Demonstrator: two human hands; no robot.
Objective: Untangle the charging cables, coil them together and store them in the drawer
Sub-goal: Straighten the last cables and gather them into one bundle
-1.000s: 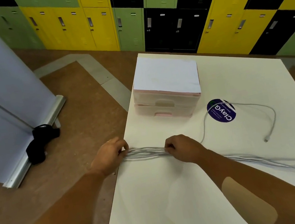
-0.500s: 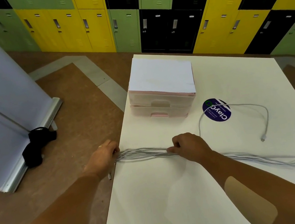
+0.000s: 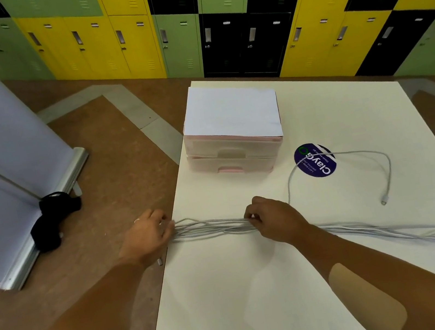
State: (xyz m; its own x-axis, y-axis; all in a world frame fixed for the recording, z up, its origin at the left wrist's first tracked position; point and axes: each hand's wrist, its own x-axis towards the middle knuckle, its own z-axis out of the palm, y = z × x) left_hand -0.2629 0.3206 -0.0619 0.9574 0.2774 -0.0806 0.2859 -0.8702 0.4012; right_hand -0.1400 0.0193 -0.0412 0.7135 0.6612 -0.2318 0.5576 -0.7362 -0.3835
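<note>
If tugged too hard between the hands, cable bundle (image 3: 212, 227): liable to fan apart, with strands only loosely parallel and spreading near the left grip.
Risk at the left edge: small connector (image 3: 160, 261) dangling just past the rim of the surface (image 3: 260, 287), below the left hand (image 3: 148, 238); could snag there or drag strands off toward the floor.
Risk from the loose cable (image 3: 352, 152): arched apart from the bundle, across the round sticker (image 3: 315, 161), plug end well clear to the right; easily left out of the coil, or looped back into a tangle during winding.
Risk from the trailing strands (image 3: 423, 234): long tail running rightward from the right hand (image 3: 274, 218), beside the forearm; may catch under the arm.
Left hand pose: beyond the surface's left edge, over the floor, back of hand up.
Left fingers (image 3: 162, 220): curled round the bundle's end; exact grip hidden behind the hand.
Right hand pose: low over the surface near the bundle's middle, knuckles up.
Right fingers (image 3: 252, 213): curled, thumb and forefinger pinching the strands.
Drawer unit (image 3: 233, 145): both drawers closed, at the far left of the surface, well apart from the bundle; coiling and storing judged not yet begun.
</note>
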